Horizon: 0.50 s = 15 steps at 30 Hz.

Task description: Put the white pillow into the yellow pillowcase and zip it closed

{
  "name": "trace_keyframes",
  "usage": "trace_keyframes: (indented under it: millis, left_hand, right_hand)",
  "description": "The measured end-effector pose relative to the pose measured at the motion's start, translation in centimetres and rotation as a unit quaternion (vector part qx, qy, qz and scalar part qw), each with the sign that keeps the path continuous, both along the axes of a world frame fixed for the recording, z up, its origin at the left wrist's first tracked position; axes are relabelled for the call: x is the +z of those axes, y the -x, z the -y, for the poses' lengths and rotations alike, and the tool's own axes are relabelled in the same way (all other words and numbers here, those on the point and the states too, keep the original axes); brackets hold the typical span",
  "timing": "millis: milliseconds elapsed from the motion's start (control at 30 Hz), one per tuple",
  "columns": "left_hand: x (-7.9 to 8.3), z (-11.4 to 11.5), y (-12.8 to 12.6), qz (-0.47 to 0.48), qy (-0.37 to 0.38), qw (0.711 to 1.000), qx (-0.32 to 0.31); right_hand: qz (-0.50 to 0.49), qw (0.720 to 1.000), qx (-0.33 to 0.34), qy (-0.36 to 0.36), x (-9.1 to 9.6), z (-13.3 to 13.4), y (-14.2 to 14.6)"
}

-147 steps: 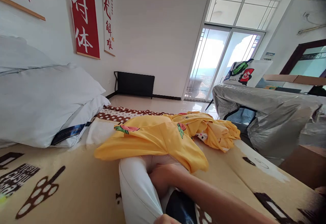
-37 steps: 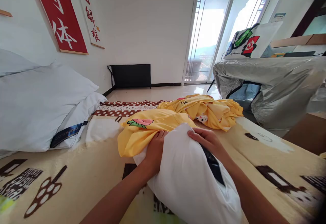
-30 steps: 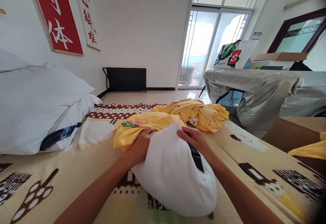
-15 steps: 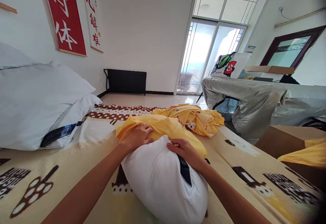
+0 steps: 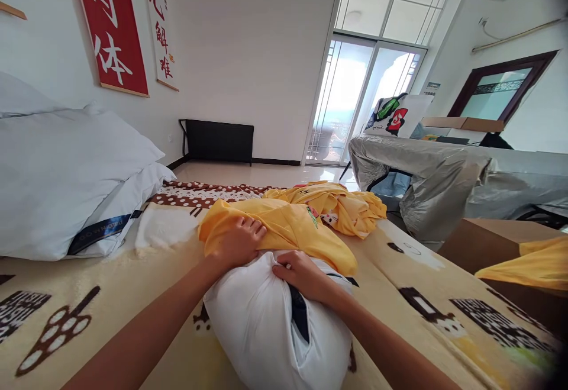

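A white pillow with a dark strip lies on the cream patterned blanket in front of me. A yellow pillowcase with fruit prints is pulled over its far end. My left hand grips the edge of the yellow pillowcase with curled fingers. My right hand is closed on the top of the white pillow, just below the yellow cloth's edge. More crumpled yellow cloth lies behind.
Two stacked white pillows sit at the left. A table under a silver cover stands at the right, a brown box with yellow cloth below it. A black rack and glass doors are at the back wall.
The yellow pillowcase has come further over the pillow's far end. The pillow has slid toward me and lower, and both hands have moved in closer to its top.
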<state>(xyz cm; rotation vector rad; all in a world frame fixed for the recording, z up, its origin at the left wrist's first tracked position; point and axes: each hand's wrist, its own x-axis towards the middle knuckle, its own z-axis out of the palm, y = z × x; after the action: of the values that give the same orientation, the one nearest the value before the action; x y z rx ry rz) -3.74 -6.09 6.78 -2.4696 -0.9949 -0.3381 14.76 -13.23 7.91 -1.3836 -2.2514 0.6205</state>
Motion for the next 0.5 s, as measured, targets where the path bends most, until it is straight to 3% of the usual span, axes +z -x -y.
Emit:
trace_keyframes:
  millis: [133, 367, 500]
  left_hand:
    - [0.1, 0.4, -0.7, -0.002, -0.036, 0.999, -0.004]
    - [2.4, 1.6, -1.0, 0.083, -0.05, 0.995, 0.008]
    - [3.1, 2.3, -1.5, 0.22, 0.078, 0.97, 0.066]
  right_hand:
    - [0.003, 1.0, -0.009, -0.002, -0.2, 0.4, 0.2]
    - [-0.007, 0.999, -0.039, -0.009, -0.4, -0.6, 0.2]
    - [-0.007, 0.998, -0.056, -0.032, -0.6, -2.1, 0.3]
